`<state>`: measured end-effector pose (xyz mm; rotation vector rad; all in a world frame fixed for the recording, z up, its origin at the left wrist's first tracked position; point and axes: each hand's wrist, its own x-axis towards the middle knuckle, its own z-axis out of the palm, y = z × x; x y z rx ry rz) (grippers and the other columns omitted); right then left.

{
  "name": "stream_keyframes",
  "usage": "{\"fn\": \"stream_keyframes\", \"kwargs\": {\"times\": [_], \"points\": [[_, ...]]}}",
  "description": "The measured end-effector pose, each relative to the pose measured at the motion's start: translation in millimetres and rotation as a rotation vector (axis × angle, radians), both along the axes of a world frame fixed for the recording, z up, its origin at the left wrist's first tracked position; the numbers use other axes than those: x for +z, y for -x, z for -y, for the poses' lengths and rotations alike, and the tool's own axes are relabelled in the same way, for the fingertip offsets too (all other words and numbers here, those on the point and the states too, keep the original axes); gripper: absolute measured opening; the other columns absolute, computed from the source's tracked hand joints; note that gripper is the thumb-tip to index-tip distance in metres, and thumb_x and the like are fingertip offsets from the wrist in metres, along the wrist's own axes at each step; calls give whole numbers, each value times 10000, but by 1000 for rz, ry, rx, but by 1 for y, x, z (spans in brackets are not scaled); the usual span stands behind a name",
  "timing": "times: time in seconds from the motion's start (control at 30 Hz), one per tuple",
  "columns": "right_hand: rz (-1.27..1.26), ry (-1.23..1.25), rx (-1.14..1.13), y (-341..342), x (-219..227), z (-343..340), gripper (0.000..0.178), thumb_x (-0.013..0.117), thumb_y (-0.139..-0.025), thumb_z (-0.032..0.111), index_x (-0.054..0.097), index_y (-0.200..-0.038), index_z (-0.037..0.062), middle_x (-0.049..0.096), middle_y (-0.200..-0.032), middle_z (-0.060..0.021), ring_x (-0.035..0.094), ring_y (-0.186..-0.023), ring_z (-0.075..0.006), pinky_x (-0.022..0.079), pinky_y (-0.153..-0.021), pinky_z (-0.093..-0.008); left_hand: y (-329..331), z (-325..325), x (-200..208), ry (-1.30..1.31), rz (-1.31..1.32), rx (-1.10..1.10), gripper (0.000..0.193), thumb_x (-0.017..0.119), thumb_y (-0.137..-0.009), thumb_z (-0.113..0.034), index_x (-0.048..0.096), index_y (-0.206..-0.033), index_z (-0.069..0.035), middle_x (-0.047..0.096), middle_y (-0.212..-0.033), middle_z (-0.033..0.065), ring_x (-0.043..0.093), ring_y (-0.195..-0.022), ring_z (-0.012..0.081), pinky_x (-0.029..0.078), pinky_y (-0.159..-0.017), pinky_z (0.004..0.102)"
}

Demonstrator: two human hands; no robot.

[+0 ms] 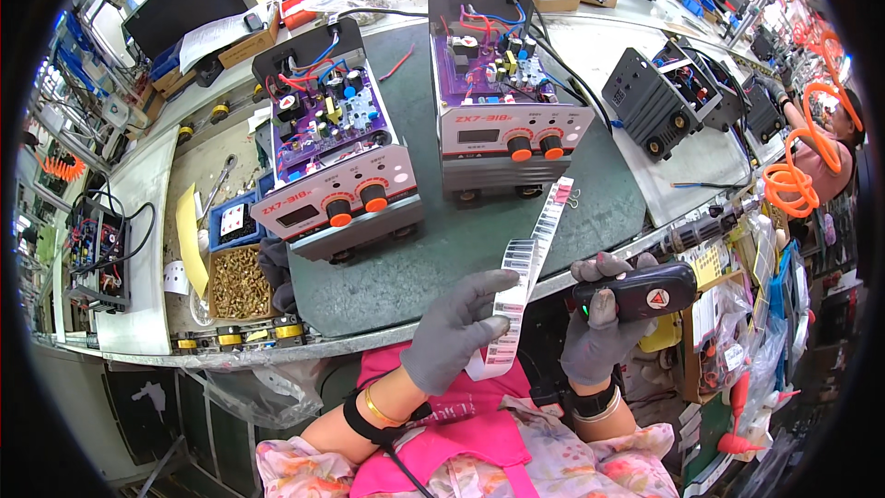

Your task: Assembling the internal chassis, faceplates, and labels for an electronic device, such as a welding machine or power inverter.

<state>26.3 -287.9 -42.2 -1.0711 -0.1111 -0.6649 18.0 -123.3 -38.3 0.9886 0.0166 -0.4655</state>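
My left hand (452, 327), in a grey glove, pinches a long white strip of printed barcode labels (512, 300). The strip runs from my lap up over the table edge, and a small clip (573, 198) sits by its far end. In my gloved right hand (595, 341) lies a black handheld barcode scanner (636, 293) with a small green light, gripped by thumb and fingers. Beyond my hands, two welding machines with their covers off stand on the dark green mat (369, 300): a left one (336, 207) and a right one (512, 138). Circuit boards and wires show inside both.
A box of brass fittings (241, 284) and a blue bin of dark small parts (232, 219) stand at the left. Another uncovered machine (659, 101) sits at the right. An orange coiled hose (793, 175) hangs near a co-worker (834, 143). A monitor (189, 5) stands far left.
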Motion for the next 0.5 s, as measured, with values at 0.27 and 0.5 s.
{"fn": "stream_keyframes", "kwargs": {"times": [0.27,0.5], "points": [[15,-5,14,1,1,1,604,644,-821,63,304,-1320,54,585,-1076,-156,624,-905,-245,501,-846,-420,-1,1,7,-81,31,9,521,577,-785,45,439,-1286,13,555,-1162,113,563,-1028,154,469,-898,294],[31,-10,3,1,3,-1,616,646,-823,54,296,-1330,49,583,-1075,-165,624,-898,-248,505,-840,-425,-1,3,3,-106,67,29,515,591,-788,32,441,-1280,11,550,-1171,114,555,-1066,169,454,-926,298]]}}
